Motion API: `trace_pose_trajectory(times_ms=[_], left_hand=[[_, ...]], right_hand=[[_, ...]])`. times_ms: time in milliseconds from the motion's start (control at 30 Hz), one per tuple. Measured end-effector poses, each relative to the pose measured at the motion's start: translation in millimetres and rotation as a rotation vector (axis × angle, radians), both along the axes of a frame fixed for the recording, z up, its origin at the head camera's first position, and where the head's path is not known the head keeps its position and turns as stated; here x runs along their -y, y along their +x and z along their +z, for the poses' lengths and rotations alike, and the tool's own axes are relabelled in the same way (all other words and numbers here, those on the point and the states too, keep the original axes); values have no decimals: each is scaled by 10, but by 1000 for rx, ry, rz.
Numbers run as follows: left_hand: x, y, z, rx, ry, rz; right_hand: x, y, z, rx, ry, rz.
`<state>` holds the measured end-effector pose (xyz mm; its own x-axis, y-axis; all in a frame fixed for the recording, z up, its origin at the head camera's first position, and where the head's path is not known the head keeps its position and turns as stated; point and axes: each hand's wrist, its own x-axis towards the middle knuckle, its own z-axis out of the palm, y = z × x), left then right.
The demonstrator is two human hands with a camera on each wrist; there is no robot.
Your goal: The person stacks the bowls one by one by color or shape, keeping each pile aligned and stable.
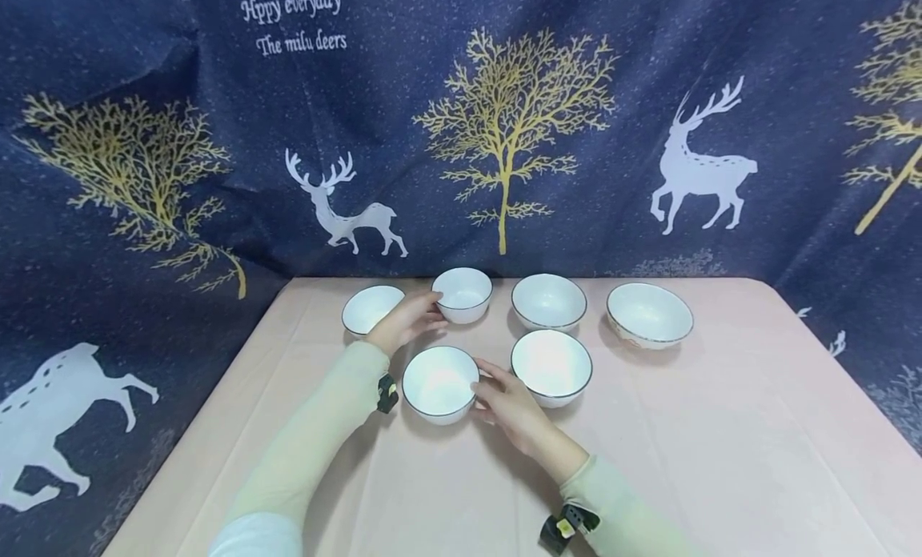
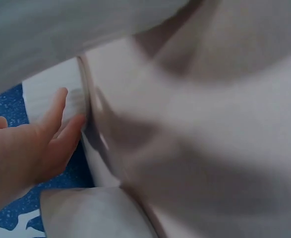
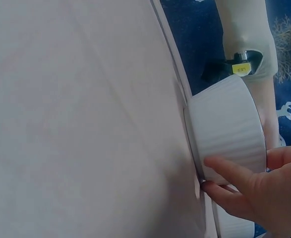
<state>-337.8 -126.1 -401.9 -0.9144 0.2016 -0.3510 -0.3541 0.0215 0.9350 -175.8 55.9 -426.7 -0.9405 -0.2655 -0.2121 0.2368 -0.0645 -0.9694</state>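
And there behind it all hung a navy deer-print cloth (image 1: 576, 181), walling off the far edge of the pink-covered table (image 1: 720, 437), open toward the right! Three round, white, dark-rimmed bowls (image 1: 650, 313) stood rightward; another round white bowl (image 1: 370, 307) sat close behind the left wrist. The right hand (image 1: 515, 413), thumb over the rim, pinched a round white front bowl (image 1: 441, 381); the left hand (image 1: 410, 321), barely parted, pinched the smaller white back bowl (image 1: 464, 287).

Round white dark-rimmed bowls (image 1: 441, 381) look like smooth glazed ceramic, kinda ribbed outside. Pale pink tablecloth (image 1: 735, 453) is matt, lightly creased fabric; navy deer-print hanging (image 1: 634, 29) looks like wrinkly matt cloth.
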Motion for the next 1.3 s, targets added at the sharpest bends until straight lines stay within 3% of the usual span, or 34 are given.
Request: trace_pose_trajectory(times_ms=[233,433,1100,1300], left_hand=[[-20,-32,-97,33,-1,-13],[-38,-44,-142,7,-39,-8],[-116,11,-162,-55,58,121],[-141,63,-111,-67,3,143]], right_hand=[[-1,-6,-14,3,-2,4],[-8,-9,-24,-8,4,5],[-17,5,-37,-8,23,10],[-14,7,-48,-13,20,10]])
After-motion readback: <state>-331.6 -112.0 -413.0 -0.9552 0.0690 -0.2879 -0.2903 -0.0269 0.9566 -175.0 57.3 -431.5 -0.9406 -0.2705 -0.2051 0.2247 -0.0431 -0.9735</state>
